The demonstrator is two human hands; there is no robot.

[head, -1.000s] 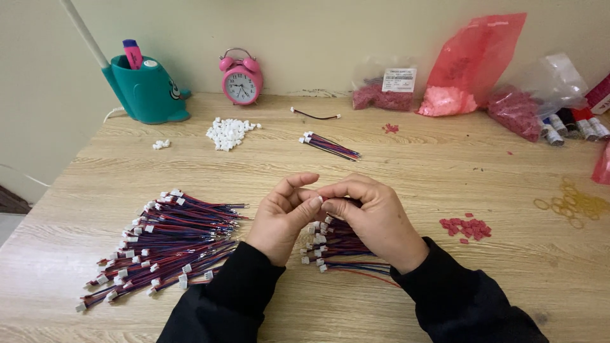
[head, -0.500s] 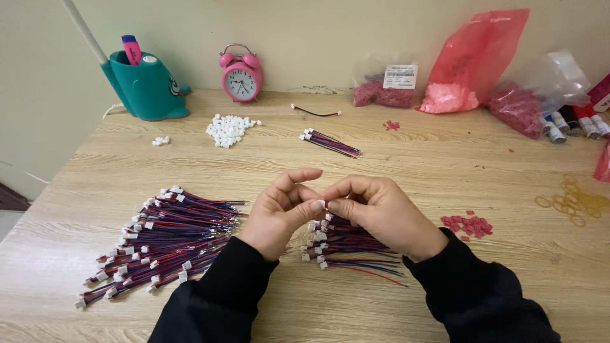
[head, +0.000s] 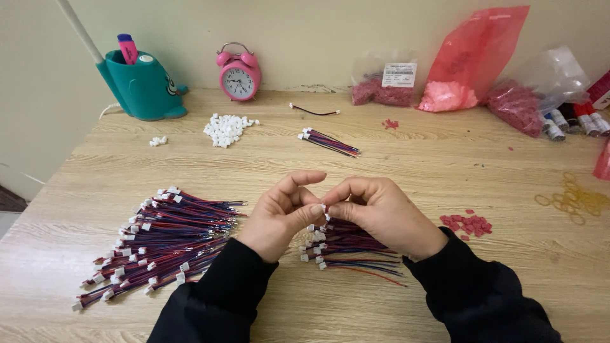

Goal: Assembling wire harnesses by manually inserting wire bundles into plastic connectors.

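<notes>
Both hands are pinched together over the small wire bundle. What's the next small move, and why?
Probably press the white connector home on its wire: the left hand and right hand meet fingertip to fingertip on it, just above the small bundle, with the big pile lying to the left.

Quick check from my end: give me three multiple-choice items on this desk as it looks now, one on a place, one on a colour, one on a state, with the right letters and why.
1. Where does the large wire pile lie?
A. beside the left hand
B. behind the alarm clock
C. inside the red bag

2. What colour is the alarm clock?
A. blue
B. pink
C. yellow

3. What are the two hands doing?
A. lying flat and apart
B. lifting the teal holder
C. pinching a small white connector together

Answers:
1 A, the pile fans out on the table on the left hand's outer side.
2 B, its case and bells are pink.
3 C, the left hand and right hand meet fingertip to fingertip at the connector, above a smaller wire bundle.
</notes>
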